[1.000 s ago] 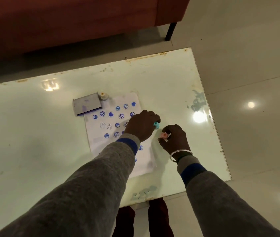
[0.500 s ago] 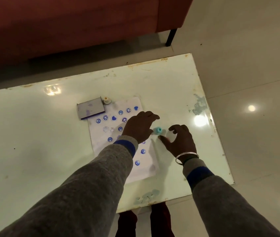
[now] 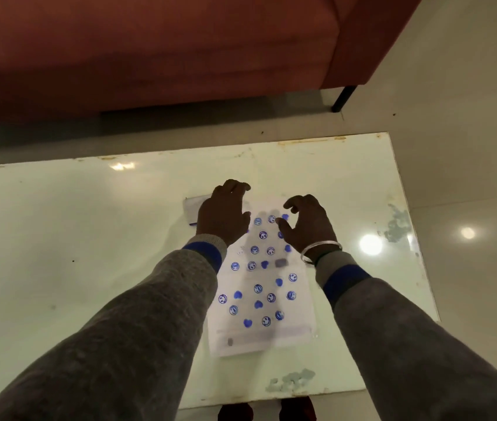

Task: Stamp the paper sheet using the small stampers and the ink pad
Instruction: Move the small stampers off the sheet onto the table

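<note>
Rust-red sofa (image 3: pixel 150 50) fills the far side, soft matte upholstery, one thin black leg (image 3: pixel 343 98) on a glossy pale tiled floor (image 3: pixel 468 101) with round lamp glare. In front of it a low rectangular table (image 3: pixel 59 238), shiny pale green-white top, paint chipped along the far edge and worn in patches at the right and near edges. Two grey knit sleeves with blue cuff bands reach over it from the near side and cover much of the near half. Paper sheet (image 3: pixel 271 335) lies flat in the middle of the table, long side running away from the viewer, dotted with blue round face prints and blue hearts (top rows partly hidden by the hands). Left hand (image 3: pixel 224 218) hovers at the sheet's far left corner, fingers curled down, loosely open, nothing seen in it; it hides most of the ink pad (image 3: pixel 194 206), only a pale flat corner shows at its left. Right hand (image 3: pixel 309 224), thin metal bangle (image 3: pixel 321 249) at the wrist, sits over the sheet's far right, thumb and fingers spread in an open claw, holding nothing. No small stampers visible. Dark shoes (image 3: pixel 235 413) under the near edge.
</note>
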